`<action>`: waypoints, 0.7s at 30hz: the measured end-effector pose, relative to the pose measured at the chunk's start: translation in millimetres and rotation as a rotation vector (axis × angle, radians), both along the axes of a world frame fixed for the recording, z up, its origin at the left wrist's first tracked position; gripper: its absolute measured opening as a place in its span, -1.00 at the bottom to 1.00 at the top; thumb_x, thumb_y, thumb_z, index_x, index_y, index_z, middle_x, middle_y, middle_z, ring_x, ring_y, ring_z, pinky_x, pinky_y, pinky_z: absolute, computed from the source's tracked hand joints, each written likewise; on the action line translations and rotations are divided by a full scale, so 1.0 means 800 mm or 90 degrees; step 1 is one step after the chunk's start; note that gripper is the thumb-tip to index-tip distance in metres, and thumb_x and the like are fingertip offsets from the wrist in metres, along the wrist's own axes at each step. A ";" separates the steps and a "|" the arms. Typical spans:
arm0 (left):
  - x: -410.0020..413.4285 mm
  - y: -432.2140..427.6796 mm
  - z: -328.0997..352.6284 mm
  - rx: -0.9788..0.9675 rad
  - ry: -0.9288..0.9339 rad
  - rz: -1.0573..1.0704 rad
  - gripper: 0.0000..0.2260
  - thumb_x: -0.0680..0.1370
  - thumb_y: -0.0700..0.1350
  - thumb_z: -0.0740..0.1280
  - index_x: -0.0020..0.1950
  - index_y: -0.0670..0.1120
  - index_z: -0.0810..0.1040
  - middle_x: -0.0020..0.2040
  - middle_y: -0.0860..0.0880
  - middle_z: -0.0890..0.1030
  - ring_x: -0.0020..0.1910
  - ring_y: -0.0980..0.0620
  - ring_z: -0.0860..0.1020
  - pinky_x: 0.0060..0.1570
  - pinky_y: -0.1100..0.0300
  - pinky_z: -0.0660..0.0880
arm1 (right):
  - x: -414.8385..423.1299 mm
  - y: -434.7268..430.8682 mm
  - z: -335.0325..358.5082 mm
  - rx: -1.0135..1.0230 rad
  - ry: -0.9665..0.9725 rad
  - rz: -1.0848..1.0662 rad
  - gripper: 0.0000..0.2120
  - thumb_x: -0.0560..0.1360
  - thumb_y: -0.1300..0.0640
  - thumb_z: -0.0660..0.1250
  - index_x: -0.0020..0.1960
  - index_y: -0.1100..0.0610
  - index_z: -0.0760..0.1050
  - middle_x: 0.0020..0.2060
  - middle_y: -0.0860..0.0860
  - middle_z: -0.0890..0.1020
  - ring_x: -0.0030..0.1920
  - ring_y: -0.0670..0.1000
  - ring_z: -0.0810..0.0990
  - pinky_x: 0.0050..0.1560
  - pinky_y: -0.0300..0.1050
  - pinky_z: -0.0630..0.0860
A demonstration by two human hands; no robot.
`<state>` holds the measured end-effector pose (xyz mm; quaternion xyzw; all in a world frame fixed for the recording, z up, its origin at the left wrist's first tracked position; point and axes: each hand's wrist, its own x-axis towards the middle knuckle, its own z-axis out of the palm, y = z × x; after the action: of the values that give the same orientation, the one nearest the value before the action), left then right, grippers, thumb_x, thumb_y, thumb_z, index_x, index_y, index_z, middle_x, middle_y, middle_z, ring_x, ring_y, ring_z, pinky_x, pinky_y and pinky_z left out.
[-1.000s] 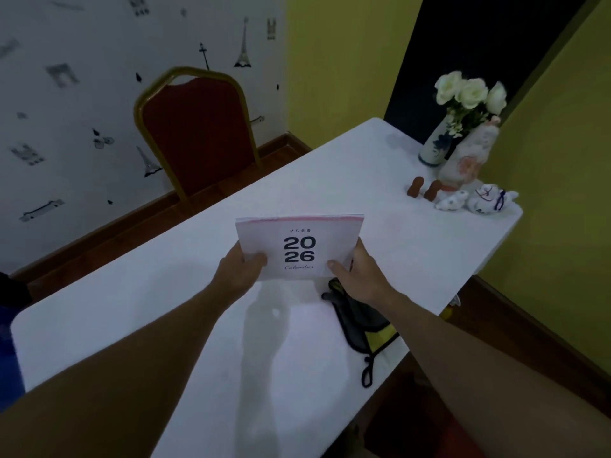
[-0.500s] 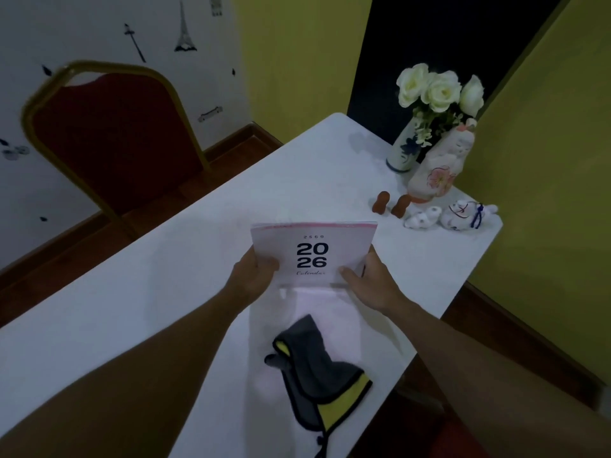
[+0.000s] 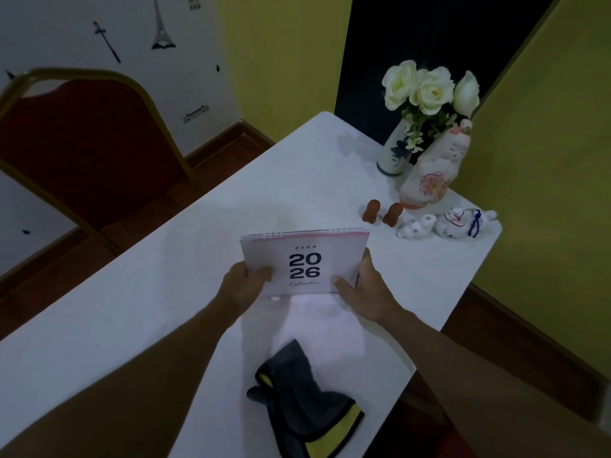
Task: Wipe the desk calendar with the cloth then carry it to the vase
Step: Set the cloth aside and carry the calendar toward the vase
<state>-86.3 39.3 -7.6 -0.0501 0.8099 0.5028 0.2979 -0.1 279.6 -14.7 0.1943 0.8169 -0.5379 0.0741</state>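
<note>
Both hands — left hand [image 3: 243,285], right hand [image 3: 362,292] — on white "2026" desk calendar [image 3: 305,261]

cloth [image 3: 307,401] cut off by bottom edge, chair [image 3: 86,150] cropped at left, vase [image 3: 395,150] partly behind figurine [image 3: 429,173]

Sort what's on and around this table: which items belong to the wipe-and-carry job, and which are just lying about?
Part of the job:
- desk calendar, held by the left hand and right hand
- cloth, lying on the table, in neither hand
- vase with white flowers

Just lying about:
- tall ceramic figurine
- two brown figurines
- small white figurines
- red chair
</note>
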 end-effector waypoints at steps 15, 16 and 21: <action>-0.163 0.102 0.075 0.061 0.148 0.042 -0.61 0.49 -0.12 0.29 0.32 0.04 0.56 0.11 -0.02 0.67 0.09 -0.04 0.62 0.04 -0.02 0.60 | -0.202 0.090 0.068 0.182 0.043 -0.058 -0.52 0.52 0.03 0.40 0.31 0.06 0.23 0.21 0.07 0.57 0.22 0.15 0.54 0.19 0.10 0.46; -0.173 0.114 0.075 0.059 0.147 0.039 -0.59 0.49 -0.14 0.28 0.34 0.01 0.56 0.13 -0.04 0.67 0.11 -0.08 0.62 0.07 -0.03 0.60 | -0.212 0.098 0.069 0.185 0.053 -0.079 -0.53 0.52 0.09 0.42 0.30 0.12 0.25 0.20 0.11 0.57 0.21 0.16 0.55 0.15 0.03 0.48; -0.209 0.166 0.071 0.032 0.124 0.010 -0.48 0.34 -0.05 0.25 0.30 -0.06 0.58 0.17 -0.11 0.67 0.15 -0.17 0.61 0.21 -0.15 0.59 | -0.236 0.137 0.065 0.190 0.028 -0.158 -0.46 0.53 0.23 0.41 0.37 0.24 0.19 0.25 0.17 0.54 0.25 0.17 0.53 0.21 -0.01 0.48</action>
<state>-253.1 172.4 49.0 0.0004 0.8215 0.5279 0.2154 -189.0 389.3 37.4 0.2908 0.8586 -0.4202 -0.0402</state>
